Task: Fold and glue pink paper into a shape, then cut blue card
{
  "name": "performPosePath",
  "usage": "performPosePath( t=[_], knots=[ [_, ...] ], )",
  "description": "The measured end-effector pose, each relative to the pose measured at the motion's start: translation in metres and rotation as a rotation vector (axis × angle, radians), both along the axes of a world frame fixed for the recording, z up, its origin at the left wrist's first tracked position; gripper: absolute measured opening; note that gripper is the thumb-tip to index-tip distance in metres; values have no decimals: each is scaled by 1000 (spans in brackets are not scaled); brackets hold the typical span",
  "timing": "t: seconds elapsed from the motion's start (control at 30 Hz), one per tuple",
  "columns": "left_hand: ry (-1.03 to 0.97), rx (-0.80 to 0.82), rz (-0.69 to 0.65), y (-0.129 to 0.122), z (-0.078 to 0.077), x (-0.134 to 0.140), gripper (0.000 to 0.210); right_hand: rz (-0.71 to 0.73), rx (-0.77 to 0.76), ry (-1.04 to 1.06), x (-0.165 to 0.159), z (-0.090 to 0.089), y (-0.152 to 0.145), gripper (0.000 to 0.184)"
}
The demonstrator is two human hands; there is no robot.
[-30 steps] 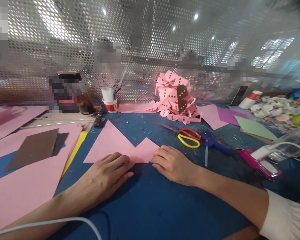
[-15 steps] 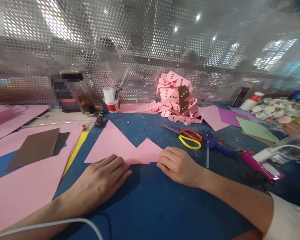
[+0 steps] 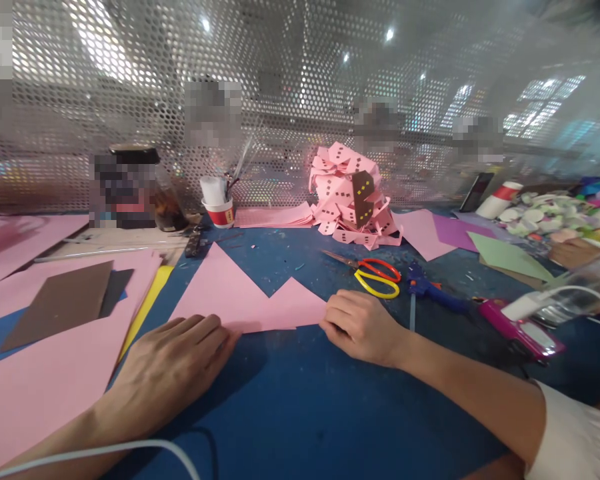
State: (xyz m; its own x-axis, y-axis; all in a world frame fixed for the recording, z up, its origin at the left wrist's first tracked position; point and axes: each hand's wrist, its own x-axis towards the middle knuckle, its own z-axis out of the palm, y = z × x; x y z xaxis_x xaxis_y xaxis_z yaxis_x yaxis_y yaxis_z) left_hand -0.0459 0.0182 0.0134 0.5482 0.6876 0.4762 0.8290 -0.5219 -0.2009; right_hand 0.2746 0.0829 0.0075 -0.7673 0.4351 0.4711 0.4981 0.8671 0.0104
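Note:
A folded pink sheet of paper [image 3: 230, 293] lies on the blue tabletop in front of me, with a tall peak on its left and a lower one on its right. My left hand [image 3: 180, 360] is closed along the sheet's near left edge, its fingers pressed together and the fingertips on the paper. At the right corner, my right hand [image 3: 363, 327] has its fingers curled and pinches the paper. Beyond that hand lie scissors [image 3: 377, 283] with red and yellow handles. A blue glue gun [image 3: 430, 290] rests to their right.
A pink folded-paper model [image 3: 347, 197] stands at the back, beside stacked pink strips [image 3: 275, 215]. Pink and brown sheets [image 3: 63, 300] cover the left side. A paper cup [image 3: 220, 213] stands behind. Right are a magenta device [image 3: 523, 330] and another person's hand [image 3: 575, 252]. A white cable [image 3: 130, 443] crosses my left forearm.
My left hand has slid left along the sheet's near edge, uncovering more of that edge. My right hand stays at the right corner. The camera view has shifted slightly.

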Motion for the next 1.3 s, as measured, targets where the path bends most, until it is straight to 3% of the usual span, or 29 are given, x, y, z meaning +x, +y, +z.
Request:
performPosePath(
  t=[0.17, 0.47, 0.73, 0.93, 1.3],
  knots=[
    [103, 78, -74, -3, 3, 2, 38, -18, 16, 0, -1, 0, -1, 27],
    [157, 89, -26, -5, 5, 3, 44, -186, 38, 19, 0, -4, 1, 27],
    [161, -3, 37, -2, -3, -2, 49, -287, -147, 31, 2, -5, 3, 12],
    [69, -50, 56, 1, -7, -3, 37, -253, -237, 53, 1, -4, 1, 21],
    [-63, -67, -20, 7, -13, -4, 21, -169, -307, 102, -1, -5, 3, 12]
  ],
)
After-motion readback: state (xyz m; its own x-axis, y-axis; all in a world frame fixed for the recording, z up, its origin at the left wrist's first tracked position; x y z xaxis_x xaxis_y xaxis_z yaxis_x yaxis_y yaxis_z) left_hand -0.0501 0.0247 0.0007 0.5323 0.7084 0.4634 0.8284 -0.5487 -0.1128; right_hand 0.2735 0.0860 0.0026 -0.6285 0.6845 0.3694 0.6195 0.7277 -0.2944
